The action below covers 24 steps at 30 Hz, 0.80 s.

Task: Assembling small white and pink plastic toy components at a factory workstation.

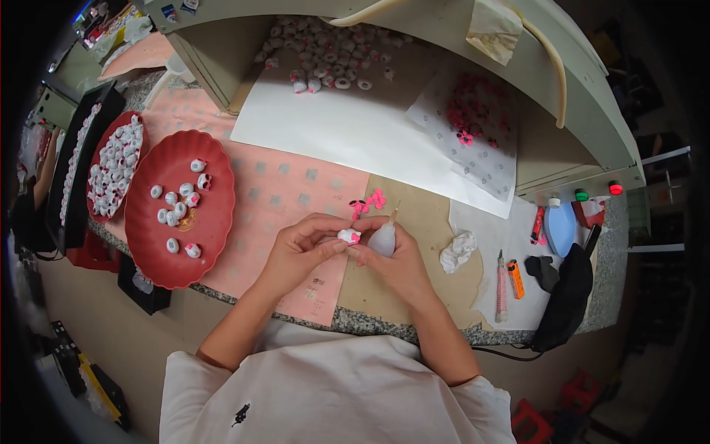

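Observation:
In front of my chest, my left hand (296, 248) pinches a small white figurine head (347, 236) with a pink part on its side. My right hand (403, 268) is closed around a translucent squeeze bottle (382, 241) with a thin needle tip pointing up and away from me. The right thumb and fingertips also reach the figurine head, close to the left fingertips. Just beyond the hands, small pink pieces (378, 197) lie on brown paper. One pink-and-black piece (358, 207) sits right by the left fingers.
On the left, a scalloped red plate (135, 229) carries several white heads; a second red plate (96, 211) is heaped with more. A grey hooded booth (629, 159) shelters white heads and pink pieces. To the right lie crumpled tissue (458, 251), a craft knife (501, 288) and an orange lighter (515, 279).

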Each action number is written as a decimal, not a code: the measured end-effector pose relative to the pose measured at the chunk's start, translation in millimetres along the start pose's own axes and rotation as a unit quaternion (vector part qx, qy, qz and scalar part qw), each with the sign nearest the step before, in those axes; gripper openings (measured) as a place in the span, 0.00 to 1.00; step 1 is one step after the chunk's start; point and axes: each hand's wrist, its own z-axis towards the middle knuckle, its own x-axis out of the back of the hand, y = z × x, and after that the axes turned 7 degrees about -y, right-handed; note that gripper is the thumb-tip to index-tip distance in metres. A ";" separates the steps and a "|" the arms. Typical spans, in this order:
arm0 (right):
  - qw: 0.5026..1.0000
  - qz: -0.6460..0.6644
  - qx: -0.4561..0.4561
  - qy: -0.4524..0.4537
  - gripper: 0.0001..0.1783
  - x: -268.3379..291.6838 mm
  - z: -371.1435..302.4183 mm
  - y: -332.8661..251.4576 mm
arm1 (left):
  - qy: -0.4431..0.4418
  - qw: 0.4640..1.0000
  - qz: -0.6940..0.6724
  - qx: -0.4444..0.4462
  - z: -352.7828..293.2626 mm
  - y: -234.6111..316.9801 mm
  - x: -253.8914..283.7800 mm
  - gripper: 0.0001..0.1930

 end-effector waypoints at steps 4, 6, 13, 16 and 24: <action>1.000 -0.013 0.021 -0.008 0.13 6.1 0.9 4.2 | -0.005 1.000 -0.005 0.008 3.8 -2.5 1.4 0.13; 0.999 -0.006 0.034 -0.006 0.12 7.5 2.1 6.7 | -0.008 1.000 -0.003 0.013 5.8 -4.3 2.7 0.13; 0.997 -0.013 0.077 -0.014 0.11 11.7 3.2 10.6 | -0.032 0.999 -0.034 0.018 8.6 -4.1 3.5 0.11; 0.997 -0.004 0.074 -0.021 0.11 10.7 3.7 9.2 | -0.038 0.998 -0.043 0.019 8.2 -5.3 5.5 0.11; 0.996 0.011 0.081 -0.030 0.12 12.0 4.1 11.4 | -0.043 0.995 -0.077 0.045 8.8 -4.5 7.1 0.11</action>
